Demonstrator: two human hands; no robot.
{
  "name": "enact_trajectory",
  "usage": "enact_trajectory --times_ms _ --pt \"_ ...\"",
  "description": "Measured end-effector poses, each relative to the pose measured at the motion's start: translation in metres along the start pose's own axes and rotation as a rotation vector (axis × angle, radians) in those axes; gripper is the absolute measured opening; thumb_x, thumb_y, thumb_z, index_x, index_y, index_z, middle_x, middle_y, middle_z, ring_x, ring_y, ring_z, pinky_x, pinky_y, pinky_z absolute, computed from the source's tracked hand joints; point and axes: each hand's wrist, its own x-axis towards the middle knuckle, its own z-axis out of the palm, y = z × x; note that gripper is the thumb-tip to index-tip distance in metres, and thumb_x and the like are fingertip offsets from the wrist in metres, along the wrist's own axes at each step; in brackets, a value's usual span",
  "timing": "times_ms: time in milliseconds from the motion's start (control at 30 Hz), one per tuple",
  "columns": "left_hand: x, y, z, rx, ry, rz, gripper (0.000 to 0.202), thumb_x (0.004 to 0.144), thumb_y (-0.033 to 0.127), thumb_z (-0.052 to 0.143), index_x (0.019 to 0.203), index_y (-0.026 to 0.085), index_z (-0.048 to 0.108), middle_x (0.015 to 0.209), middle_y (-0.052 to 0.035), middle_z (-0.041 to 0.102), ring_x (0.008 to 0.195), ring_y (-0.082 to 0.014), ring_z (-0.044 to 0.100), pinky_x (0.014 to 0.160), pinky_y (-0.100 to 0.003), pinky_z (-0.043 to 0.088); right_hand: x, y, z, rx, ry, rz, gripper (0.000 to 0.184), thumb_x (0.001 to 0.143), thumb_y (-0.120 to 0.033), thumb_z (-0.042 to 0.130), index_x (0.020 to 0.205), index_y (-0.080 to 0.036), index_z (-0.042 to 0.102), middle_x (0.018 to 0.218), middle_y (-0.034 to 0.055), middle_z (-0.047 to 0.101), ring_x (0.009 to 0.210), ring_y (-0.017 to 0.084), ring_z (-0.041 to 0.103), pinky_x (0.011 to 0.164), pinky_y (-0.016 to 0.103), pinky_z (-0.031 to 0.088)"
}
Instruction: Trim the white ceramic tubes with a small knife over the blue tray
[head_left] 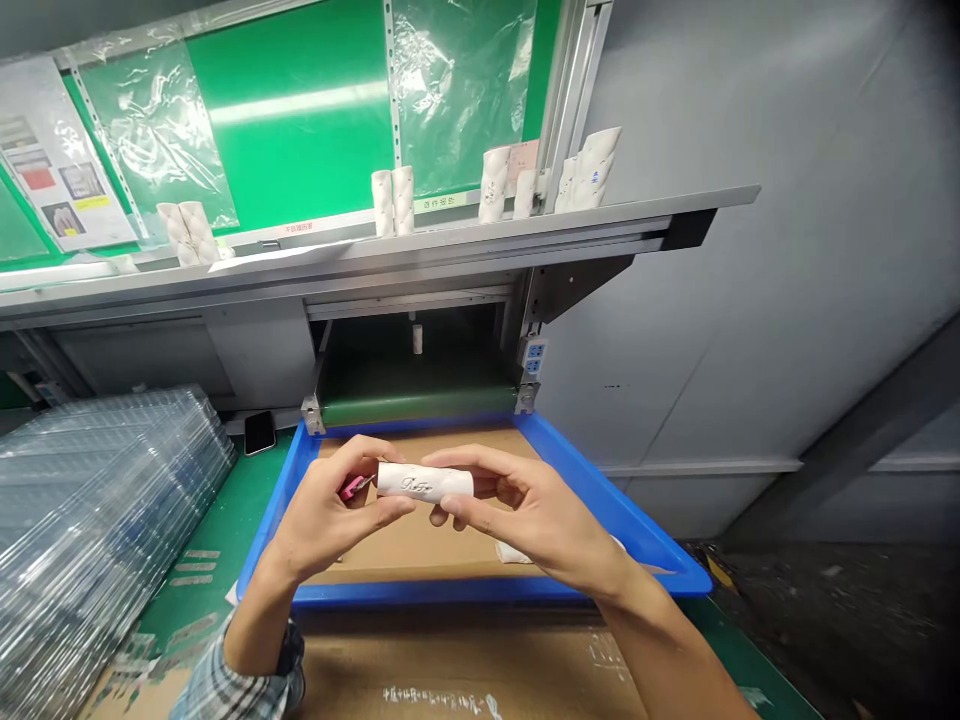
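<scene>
Both hands hold a short white cylinder (424, 482) level above the blue tray (480, 590). Raised lettering or a pattern runs along its near side. My left hand (322, 510) pinches the left end between thumb and fingers. Tucked into that hand is a small pink tool (354, 487) with a thin metal tip; its exact kind cannot be made out. My right hand (525, 505) grips the right end with thumb below and fingers above. Below it, another white piece (513, 552) lies on the cardboard liner (442, 545), partly hidden by the wrist.
Behind the tray, a green conveyor belt (450, 375) carries a white cylinder (418, 339). Clear plastic trays (112, 500) are stacked at left, near a phone (259, 432). White cylinders (394, 203) stand on the shelf (300, 262) above. A cardboard box (450, 665) is in front.
</scene>
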Motion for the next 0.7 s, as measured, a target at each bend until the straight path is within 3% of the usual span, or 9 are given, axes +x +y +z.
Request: enact_trajectory --times_ms 233,433,700 --pt "-0.003 -0.001 -0.009 0.058 -0.044 0.019 0.028 0.098 0.042 0.076 0.114 0.02 0.07 0.07 0.0055 0.055 0.061 -0.0116 0.037 0.058 -0.026 0.029 0.0 -0.005 0.0 -0.085 0.022 -0.013 0.034 0.093 -0.039 0.079 0.123 -0.023 0.078 0.097 0.0042 0.085 0.091 0.022 0.08 0.084 0.033 0.061" --pt "-0.002 0.0 -0.012 0.119 -0.061 0.04 0.025 0.098 0.037 0.075 0.118 0.022 0.073 0.068 0.0069 0.053 0.059 -0.0112 0.035 0.056 -0.025 0.027 0.0 -0.005 -0.001 -0.194 0.056 -0.069 0.031 0.093 -0.043 0.081 0.122 -0.029 0.081 0.12 0.0031 0.083 0.106 0.024 0.077 0.094 0.035 0.061" --pt "-0.003 -0.001 -0.011 0.153 -0.065 0.05 0.026 0.099 0.038 0.074 0.12 0.023 0.071 0.086 0.0022 0.069 0.063 -0.0108 0.042 0.058 -0.024 0.033 0.0 -0.004 -0.001 -0.156 0.081 -0.087 0.037 0.094 -0.042 0.081 0.129 -0.03 0.076 0.131 0.0027 0.079 0.117 0.023 0.075 0.103 0.035 0.059"
